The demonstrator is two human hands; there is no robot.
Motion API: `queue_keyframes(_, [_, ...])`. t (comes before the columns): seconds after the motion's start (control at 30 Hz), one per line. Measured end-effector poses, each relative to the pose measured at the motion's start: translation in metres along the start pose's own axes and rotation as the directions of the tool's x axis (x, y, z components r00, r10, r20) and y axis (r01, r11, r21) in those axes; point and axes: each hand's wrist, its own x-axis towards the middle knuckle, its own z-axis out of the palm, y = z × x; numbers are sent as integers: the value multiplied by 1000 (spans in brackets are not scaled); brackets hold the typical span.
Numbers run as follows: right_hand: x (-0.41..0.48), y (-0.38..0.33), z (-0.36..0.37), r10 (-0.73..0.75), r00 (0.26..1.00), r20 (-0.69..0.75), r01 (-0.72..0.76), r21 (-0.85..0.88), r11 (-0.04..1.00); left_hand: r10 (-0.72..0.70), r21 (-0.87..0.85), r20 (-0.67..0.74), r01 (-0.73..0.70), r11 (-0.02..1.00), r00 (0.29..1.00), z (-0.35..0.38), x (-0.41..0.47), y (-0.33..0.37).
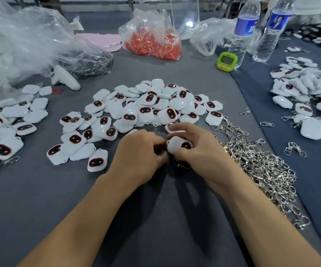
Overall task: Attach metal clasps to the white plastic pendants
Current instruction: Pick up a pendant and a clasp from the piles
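Right hand grips a white pendant just on the near side of the pendant heap; left hand, fingers curled, meets the pendant's left edge; whether it pinches anything, can't tell; a metal clasp shows beneath; the join, I'd judge, lies between both hands.

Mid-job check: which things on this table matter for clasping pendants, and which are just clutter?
Job: pendant in the grip of the right hand; left hand at it; pendant pile; metal clasp heap.
Lying about: green timer; water bottles; bag of red pieces; pink sheet; white controller.
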Motion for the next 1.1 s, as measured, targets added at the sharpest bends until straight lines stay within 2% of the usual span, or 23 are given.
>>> queue_keyframes(0.13, [0,3,1,-58,970,-238,2,-228,974,-43,-145,29,47,988,999,1,0,-2])
queue_keyframes(0.2, [2,4,0,-77,960,-270,-8,-298,954,-66,-196,33,71,978,997,1,1,-2])
queue_keyframes(0.33, [0,5,-3,-114,957,-267,9,-367,930,-50,-226,61,62,972,997,-1,1,-3])
queue_keyframes(0.57, [5,4,-5,-33,969,-245,-27,-239,971,-28,-229,88,47,972,996,-2,2,-4])
queue_keyframes(0.87, [-1,-1,-8,-168,969,-178,77,-431,899,-12,-219,93,32,975,996,0,1,-6])
queue_keyframes(1.1, [-4,-7,-9,-204,970,-130,114,-496,861,94,-86,6,-93,992,996,0,-2,1])
